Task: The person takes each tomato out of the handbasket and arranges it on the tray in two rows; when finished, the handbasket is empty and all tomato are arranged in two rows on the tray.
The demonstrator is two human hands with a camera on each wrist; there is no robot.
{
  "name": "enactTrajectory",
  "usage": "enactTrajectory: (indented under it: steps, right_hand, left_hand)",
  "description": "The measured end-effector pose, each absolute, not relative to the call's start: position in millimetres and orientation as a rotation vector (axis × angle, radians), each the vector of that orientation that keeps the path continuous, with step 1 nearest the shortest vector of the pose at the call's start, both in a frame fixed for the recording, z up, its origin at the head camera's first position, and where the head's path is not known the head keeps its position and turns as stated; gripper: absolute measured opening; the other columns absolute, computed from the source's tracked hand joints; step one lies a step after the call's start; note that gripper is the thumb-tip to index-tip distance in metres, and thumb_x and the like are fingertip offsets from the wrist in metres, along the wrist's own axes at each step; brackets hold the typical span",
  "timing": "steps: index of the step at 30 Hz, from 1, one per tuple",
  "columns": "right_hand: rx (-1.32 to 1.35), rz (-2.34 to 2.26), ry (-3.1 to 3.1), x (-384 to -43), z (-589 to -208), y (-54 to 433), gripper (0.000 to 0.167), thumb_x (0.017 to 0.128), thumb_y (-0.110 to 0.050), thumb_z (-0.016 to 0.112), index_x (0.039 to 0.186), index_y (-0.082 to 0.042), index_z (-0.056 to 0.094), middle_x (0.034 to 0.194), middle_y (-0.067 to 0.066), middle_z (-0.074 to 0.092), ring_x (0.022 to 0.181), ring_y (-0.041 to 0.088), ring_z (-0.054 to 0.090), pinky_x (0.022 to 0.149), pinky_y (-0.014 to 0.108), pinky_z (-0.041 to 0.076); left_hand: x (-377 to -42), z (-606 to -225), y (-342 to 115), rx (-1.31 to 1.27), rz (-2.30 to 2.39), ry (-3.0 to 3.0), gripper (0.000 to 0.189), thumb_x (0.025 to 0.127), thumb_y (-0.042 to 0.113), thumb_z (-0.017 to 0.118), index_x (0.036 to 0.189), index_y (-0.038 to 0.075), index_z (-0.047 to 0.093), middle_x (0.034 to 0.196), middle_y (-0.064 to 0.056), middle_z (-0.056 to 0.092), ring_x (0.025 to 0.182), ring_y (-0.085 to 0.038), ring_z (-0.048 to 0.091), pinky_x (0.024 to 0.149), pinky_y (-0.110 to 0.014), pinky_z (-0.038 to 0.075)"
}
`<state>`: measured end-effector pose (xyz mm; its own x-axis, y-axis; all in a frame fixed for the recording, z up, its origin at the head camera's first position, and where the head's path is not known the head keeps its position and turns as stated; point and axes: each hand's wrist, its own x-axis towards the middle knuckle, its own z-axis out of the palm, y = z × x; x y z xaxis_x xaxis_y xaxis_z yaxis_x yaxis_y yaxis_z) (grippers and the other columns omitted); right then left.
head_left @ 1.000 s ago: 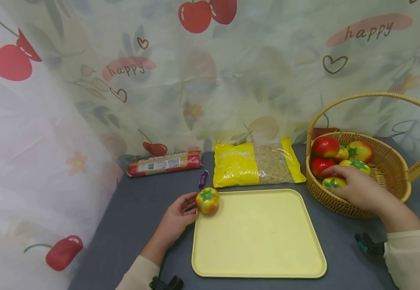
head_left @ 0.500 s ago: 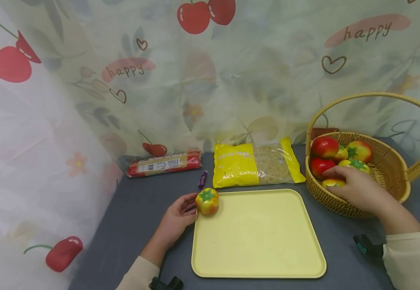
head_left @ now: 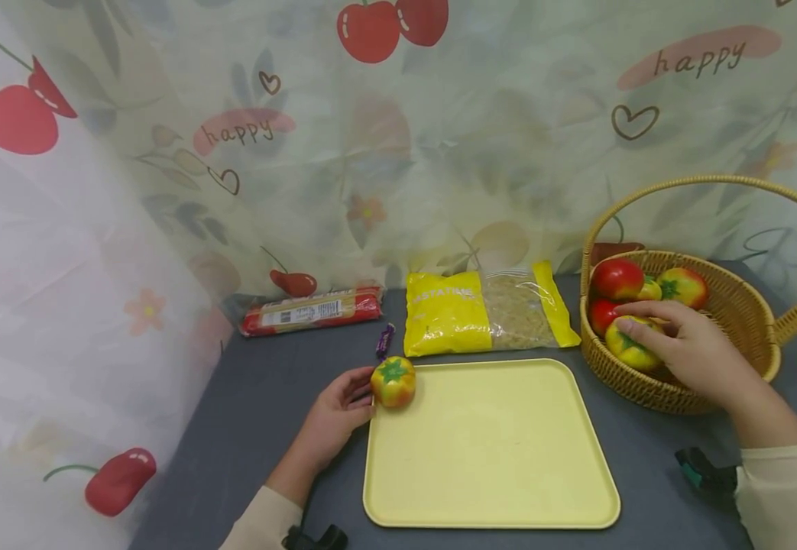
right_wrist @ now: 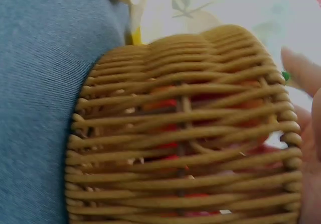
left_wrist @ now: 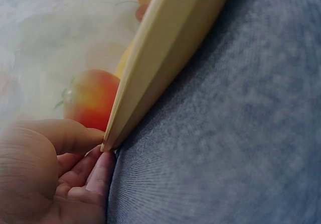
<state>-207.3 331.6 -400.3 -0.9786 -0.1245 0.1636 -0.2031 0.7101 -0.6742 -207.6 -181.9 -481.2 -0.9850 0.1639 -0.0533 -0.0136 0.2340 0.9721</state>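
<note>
In the head view my left hand (head_left: 336,409) is at the left edge of a pale yellow tray (head_left: 494,451). The left wrist view shows its thumb above the tray's rim (left_wrist: 131,83) and its fingers below, pinching it. A yellow-orange tomato (head_left: 394,382) with a green star-shaped top sits in the tray's far left corner, beside those fingers. My right hand (head_left: 701,355) reaches into a wicker basket (head_left: 611,374) and grips a yellow-green tomato (head_left: 630,350) between thumb and fingers. In the right wrist view the basket's woven side (right_wrist: 180,133) hides most of the hand's work.
Red apples (head_left: 617,279) and a red-yellow tomato (head_left: 683,288) lie in the basket, under its tall handle (head_left: 714,179). Behind the tray are a yellow pasta bag (head_left: 446,313), a red noodle packet (head_left: 312,312) and a purple-wrapped candy (head_left: 385,341). A printed curtain (head_left: 439,168) hangs behind.
My right hand has shifted slightly right and up, and its thumb now lies over the yellow-green tomato, which shows more and is turned. The left hand and the tray have stayed put.
</note>
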Motion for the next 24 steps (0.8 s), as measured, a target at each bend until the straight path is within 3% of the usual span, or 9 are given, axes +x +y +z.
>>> enactTrajectory:
  steps: [1, 4, 6, 9, 13, 15, 20, 24]
  right_hand:
    - [0.278, 1.157, -2.831, -206.9, -398.7, 333.3, 0.052, 0.112, -0.036, 0.065, 0.148, 0.0, 0.063, 0.145, 0.028, 0.058, 0.113, 0.043, 0.056, 0.086, 0.047, 0.052]
    - [0.324, 1.204, -2.896, -205.1, -395.0, 338.5, 0.062, 0.11, -0.034, 0.068, 0.158, 0.001, 0.051, 0.152, 0.03, 0.051, 0.122, 0.047, 0.053, 0.09, 0.051, 0.052]
    - [0.348, 1.229, -2.917, -203.6, -393.3, 340.9, 0.066, 0.109, -0.033, 0.07, 0.162, -0.001, 0.046, 0.154, 0.029, 0.049, 0.123, 0.045, 0.055, 0.091, 0.044, 0.055]
    - [0.363, 1.303, -2.906, -201.3, -393.2, 343.4, 0.07, 0.109, -0.03, 0.07, 0.166, -0.004, 0.04, 0.154, 0.027, 0.048, 0.118, 0.041, 0.059, 0.081, 0.028, 0.055]
    - [0.378, 1.43, -2.863, -197.3, -392.3, 345.3, 0.07, 0.111, -0.025, 0.067, 0.169, -0.004, 0.033, 0.16, 0.029, 0.039, 0.126, 0.046, 0.058, 0.083, 0.024, 0.057]
    - [0.372, 1.447, -2.849, -195.9, -390.9, 344.9, 0.07, 0.111, -0.025, 0.068, 0.169, -0.006, 0.034, 0.162, 0.027, 0.037, 0.125, 0.039, 0.061, 0.083, 0.025, 0.058]
    - [0.32, 1.413, -2.815, -194.8, -388.0, 336.6, 0.073, 0.107, -0.029, 0.074, 0.168, -0.009, 0.039, 0.148, 0.021, 0.053, 0.105, 0.011, 0.068, 0.079, 0.03, 0.061]
    - [0.331, 1.415, -2.743, -193.0, -386.6, 326.6, 0.07, 0.105, -0.021, 0.077, 0.165, -0.005, 0.042, 0.141, 0.021, 0.054, 0.102, 0.007, 0.066, 0.075, 0.029, 0.062]
  left_hand:
    - [-207.6, -481.0, -181.7, 0.147, 1.855, 2.352, 0.059, 0.098, -0.006, 0.073, 0.154, 0.002, 0.056, 0.156, -0.017, 0.055, 0.143, -0.035, 0.054, 0.115, -0.047, 0.048]
    - [-207.4, -480.1, -181.3, 0.155, 1.853, 2.356, 0.059, 0.098, -0.006, 0.072, 0.154, 0.002, 0.055, 0.157, -0.017, 0.055, 0.143, -0.035, 0.054, 0.115, -0.048, 0.048]
    - [-207.2, -479.5, -181.3, 0.152, 1.849, 2.36, 0.059, 0.098, -0.006, 0.072, 0.154, 0.002, 0.055, 0.157, -0.017, 0.055, 0.143, -0.035, 0.054, 0.115, -0.048, 0.048]
    - [-207.2, -479.4, -181.4, 0.143, 1.842, 2.363, 0.059, 0.098, -0.006, 0.072, 0.154, 0.002, 0.055, 0.157, -0.017, 0.055, 0.143, -0.035, 0.054, 0.115, -0.048, 0.048]
    - [-207.0, -480.2, -181.3, 0.141, 1.836, 2.361, 0.059, 0.098, -0.006, 0.072, 0.154, 0.003, 0.055, 0.157, -0.016, 0.055, 0.143, -0.035, 0.054, 0.115, -0.048, 0.048]
    - [-206.8, -480.4, -181.1, 0.142, 1.84, 2.36, 0.059, 0.098, -0.006, 0.072, 0.154, 0.002, 0.055, 0.157, -0.017, 0.055, 0.143, -0.035, 0.054, 0.115, -0.048, 0.048]
    - [-206.3, -479.7, -180.2, 0.142, 1.841, 2.367, 0.059, 0.097, -0.008, 0.071, 0.154, 0.002, 0.055, 0.157, -0.017, 0.055, 0.143, -0.035, 0.054, 0.114, -0.048, 0.048]
    - [-206.1, -479.2, -179.7, 0.145, 1.836, 2.373, 0.06, 0.097, -0.008, 0.072, 0.154, 0.002, 0.055, 0.156, -0.017, 0.055, 0.143, -0.036, 0.054, 0.114, -0.047, 0.048]
